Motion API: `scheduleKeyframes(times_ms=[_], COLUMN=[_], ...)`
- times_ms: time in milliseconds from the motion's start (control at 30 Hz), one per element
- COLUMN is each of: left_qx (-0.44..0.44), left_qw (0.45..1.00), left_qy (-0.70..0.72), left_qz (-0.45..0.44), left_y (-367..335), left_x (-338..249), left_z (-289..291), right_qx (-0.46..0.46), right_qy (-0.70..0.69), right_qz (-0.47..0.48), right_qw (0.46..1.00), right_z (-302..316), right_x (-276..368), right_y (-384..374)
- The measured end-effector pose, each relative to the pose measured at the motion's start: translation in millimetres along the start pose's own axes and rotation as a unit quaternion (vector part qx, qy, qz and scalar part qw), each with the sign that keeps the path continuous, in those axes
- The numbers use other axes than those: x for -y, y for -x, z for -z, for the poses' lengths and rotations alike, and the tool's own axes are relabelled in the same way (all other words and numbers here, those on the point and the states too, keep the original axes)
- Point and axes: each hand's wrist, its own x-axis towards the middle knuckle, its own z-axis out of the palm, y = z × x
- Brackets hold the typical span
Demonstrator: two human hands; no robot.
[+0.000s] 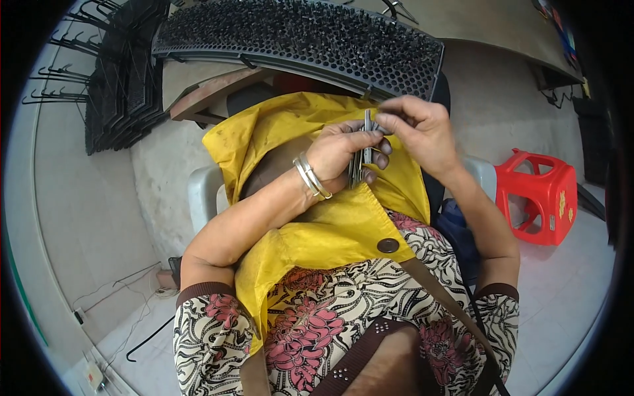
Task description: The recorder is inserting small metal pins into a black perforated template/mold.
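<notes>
Over my lap, my left hand [337,146] is closed around a bundle of slim grey metal pieces [357,165]; some stick up above the thumb and others hang below the fingers. Their exact kind is too small to tell. Close against the bundle's upper end is my right hand [426,129], its thumb and fingers brought together in a pinch. What lies between those fingertips is blurred and partly hidden. A yellow apron [271,122] with smudges spreads across my lap under both hands. Two bangles [310,177] circle my left wrist.
Ahead of my knees stands a long black perforated tray [396,72] packed with many small dark pieces. Similar black racks [125,99] with hooked rods lean at the far left. A red plastic stool [558,208] stands at right. Pale chair arms [201,195] flank me. A table [502,33] is behind the tray.
</notes>
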Motion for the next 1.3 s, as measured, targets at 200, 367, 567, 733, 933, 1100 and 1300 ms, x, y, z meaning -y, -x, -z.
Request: scheduleKeyframes(times_ms=[200,367,567,733,933,1100,1300], left_qx=[-0.012,0.031,0.012,-0.023,-0.007,-0.003,0.018], left_qw=[1.0,0.999,1.0,1.0,1.0,1.0,1.0], left_qy=[-0.004,-0.014,-0.012,0.001,-0.006,-0.014,0.0], left_qz=[0.009,-0.008,-0.005,0.013,0.02,0.024,0.019], left_y=[2.6,1.5,3.9,2.6,1.4,0.9,2.6], left_x=[-1.7,-2.0,-4.5,-1.9,-2.2,-1.9,-2.6], left_z=[-3.4,-1.4,-4.0,5.1,2.2,2.9,3.4], right_qx=[-0.024,-0.029,-0.032,-0.23,-0.265,-0.176,-0.131], right_qy=[-0.05,-0.072,-0.096,0.042,0.243,0.349,0.391], right_qz=[-0.051,-0.058,-0.045,0.13,0.292,0.345,0.355], right_qw=[0.997,0.995,0.994,0.964,0.886,0.853,0.839], right_z=[6.5,1.7,6.6,25.4,29.3,21.5,18.0], right_x=[-0.9,1.5,6.8,-6.8,-17.7,-30.6,-30.4], right_y=[-0.9,3.4,2.9,-25.0,-49.9,-55.5,-57.7])
